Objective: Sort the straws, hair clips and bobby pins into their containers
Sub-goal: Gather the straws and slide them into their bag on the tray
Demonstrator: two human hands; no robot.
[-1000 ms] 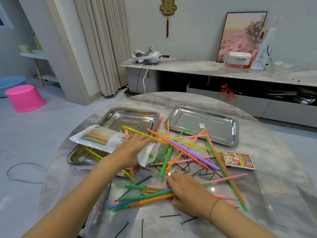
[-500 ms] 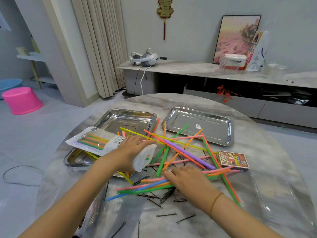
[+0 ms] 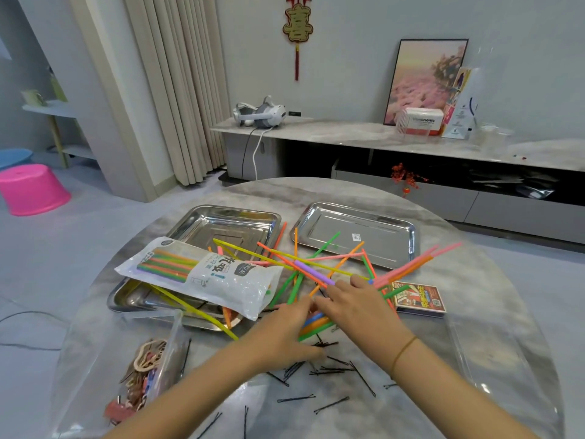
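Many coloured straws point(image 3: 304, 264) lie crossed in the middle of the round table. My right hand point(image 3: 357, 308) grips a bundle of straws point(image 3: 316, 323) whose far ends fan up to the right. My left hand point(image 3: 285, 331) closes on the near end of that bundle, thumb underneath. A white straw bag point(image 3: 202, 274) lies loose across the left steel trays. Black bobby pins point(image 3: 319, 370) are scattered in front of my hands. Hair clips point(image 3: 144, 375) sit in a clear bag at the lower left.
Two steel trays point(image 3: 228, 224) point(image 3: 126, 301) sit at the left, the nearer one holding a few straws, and a third steel tray point(image 3: 357, 236) at the back right. A card box point(image 3: 418, 299) lies right of my hands. A clear container point(image 3: 506, 359) stands at the table's right edge.
My left hand let go of the straw bag and moved right onto the bundle. My right hand gathered the straws and swung their far ends up to the right.
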